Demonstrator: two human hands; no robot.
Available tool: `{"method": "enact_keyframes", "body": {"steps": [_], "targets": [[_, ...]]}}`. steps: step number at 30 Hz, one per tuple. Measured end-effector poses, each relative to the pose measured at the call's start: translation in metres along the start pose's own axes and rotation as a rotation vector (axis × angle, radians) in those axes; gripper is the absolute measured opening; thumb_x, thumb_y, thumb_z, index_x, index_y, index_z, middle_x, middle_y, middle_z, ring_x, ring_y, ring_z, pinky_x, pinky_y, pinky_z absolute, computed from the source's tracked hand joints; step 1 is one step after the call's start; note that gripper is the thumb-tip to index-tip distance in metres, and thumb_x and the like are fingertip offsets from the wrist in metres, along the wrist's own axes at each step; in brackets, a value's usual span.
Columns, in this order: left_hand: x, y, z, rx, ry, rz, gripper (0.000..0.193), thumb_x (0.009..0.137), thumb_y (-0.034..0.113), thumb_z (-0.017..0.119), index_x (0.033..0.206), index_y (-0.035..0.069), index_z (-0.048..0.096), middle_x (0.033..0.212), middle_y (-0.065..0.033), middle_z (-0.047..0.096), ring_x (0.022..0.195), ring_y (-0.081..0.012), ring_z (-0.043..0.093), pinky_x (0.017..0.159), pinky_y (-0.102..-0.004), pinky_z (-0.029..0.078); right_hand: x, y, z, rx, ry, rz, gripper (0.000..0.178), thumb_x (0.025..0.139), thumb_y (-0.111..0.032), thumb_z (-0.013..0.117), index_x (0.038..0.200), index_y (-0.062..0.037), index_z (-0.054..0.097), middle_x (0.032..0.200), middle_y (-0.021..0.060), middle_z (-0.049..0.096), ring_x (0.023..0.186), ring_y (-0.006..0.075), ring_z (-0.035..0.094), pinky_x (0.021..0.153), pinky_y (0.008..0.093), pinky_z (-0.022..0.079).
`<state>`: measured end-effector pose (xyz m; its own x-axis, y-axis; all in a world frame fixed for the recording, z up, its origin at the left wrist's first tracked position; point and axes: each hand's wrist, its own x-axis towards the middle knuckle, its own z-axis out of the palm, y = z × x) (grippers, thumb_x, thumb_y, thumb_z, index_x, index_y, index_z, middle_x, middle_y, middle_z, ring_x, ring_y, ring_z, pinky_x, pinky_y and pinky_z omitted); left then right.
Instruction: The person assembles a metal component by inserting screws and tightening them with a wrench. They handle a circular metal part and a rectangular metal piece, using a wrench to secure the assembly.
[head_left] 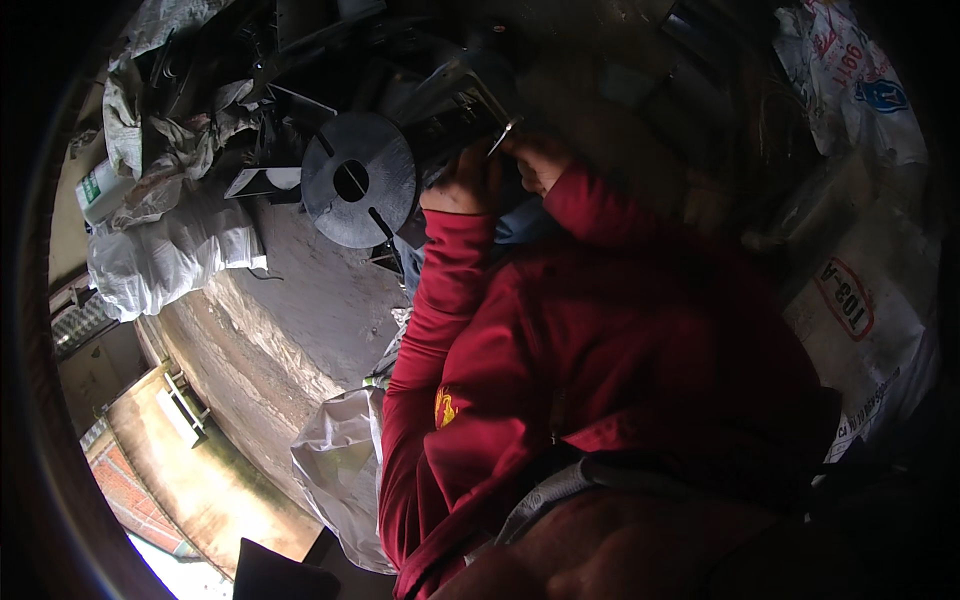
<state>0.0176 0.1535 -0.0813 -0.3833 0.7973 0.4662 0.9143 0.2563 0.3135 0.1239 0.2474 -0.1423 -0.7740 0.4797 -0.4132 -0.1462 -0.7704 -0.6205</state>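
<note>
My left hand is closed, its fingers curled in deep shadow at the near side of a dark angular frame. What those fingers grip is hidden. Beside it my right hand is closed too, with a thin shiny metal piece at its fingertips. That piece slants between the two hands; its exact kind is too dark to make out. Left of my left hand stands a round grey disc with a central hole and narrow slots. Both arms wear red sleeves.
Crumpled white plastic bags lie at the left, near a white container. A pale sack rests by my left arm on the grey floor. Printed white sacks stand at the right. Dark clutter fills the far side.
</note>
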Motion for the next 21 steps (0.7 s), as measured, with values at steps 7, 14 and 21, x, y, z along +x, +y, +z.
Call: {"method": "enact_keyframes", "body": {"steps": [7,14,21], "targets": [[-0.005,0.003,0.004,0.031,0.021,-0.078,0.016,0.08,0.026,0.068,0.088,0.015,0.061,0.072,-0.0052,0.065,0.057,-0.0251,0.064,0.045,-0.0351,0.047,-0.003,-0.004,0.004,0.025,-0.023,0.024,0.018,0.088,-0.028,0.063,0.078,-0.0155,0.054,0.05,-0.008,0.035,0.038,0.0028,0.03,0.037,0.0205,0.023],[-0.007,0.009,0.004,-0.009,0.137,-0.102,0.016,0.081,0.027,0.07,0.09,0.015,0.064,0.072,-0.0052,0.065,0.057,-0.0245,0.064,0.046,-0.0346,0.047,-0.006,-0.005,0.008,0.029,0.064,0.005,0.017,0.086,-0.024,0.064,0.078,-0.0146,0.052,0.052,-0.0079,0.036,0.038,0.0034,0.03,0.036,0.0214,0.022],[-0.01,0.012,-0.005,0.041,-0.003,-0.103,0.018,0.081,0.025,0.068,0.095,0.014,0.064,0.079,-0.0055,0.066,0.062,-0.0256,0.065,0.048,-0.0349,0.049,-0.01,-0.007,0.008,0.015,0.03,0.024,0.016,0.085,-0.024,0.066,0.08,-0.0135,0.055,0.055,-0.0073,0.037,0.04,0.0034,0.032,0.036,0.0214,0.024]]}}
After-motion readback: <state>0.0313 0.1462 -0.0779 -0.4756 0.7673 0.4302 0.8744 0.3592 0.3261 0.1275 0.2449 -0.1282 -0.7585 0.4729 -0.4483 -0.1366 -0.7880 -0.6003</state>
